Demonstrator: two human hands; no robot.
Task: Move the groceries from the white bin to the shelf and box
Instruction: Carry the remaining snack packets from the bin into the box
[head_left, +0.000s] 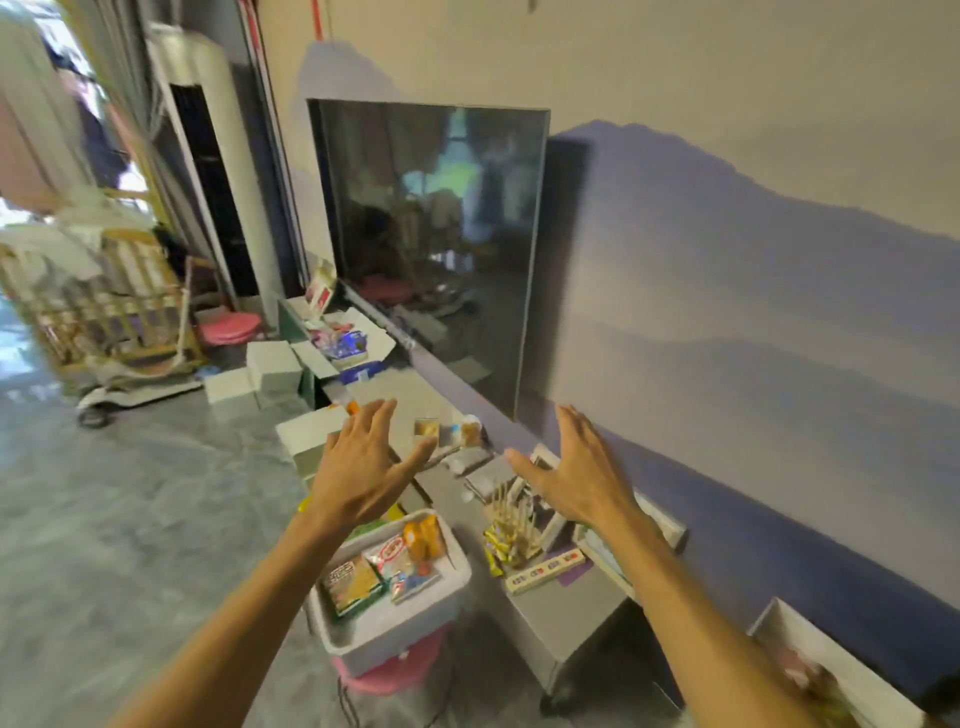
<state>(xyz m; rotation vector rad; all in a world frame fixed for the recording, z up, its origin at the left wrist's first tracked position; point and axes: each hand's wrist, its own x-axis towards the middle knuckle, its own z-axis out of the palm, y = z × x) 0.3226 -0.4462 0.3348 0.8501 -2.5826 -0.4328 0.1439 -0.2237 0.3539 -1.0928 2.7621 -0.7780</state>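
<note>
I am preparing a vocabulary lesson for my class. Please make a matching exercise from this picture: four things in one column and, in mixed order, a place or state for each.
1. white bin
2. pink stool
3. television
4. left hand

A. open, holding nothing
B. against the wall
C. under the bin
D. holds snack packets

Pairs: 1-D, 2-C, 3-B, 4-A

White bin (363, 644) holds snack packets (384, 569), sits on pink stool (395, 670).

Dark television (431, 249), pink stool (400, 670), wooden crib (111, 312)
</note>
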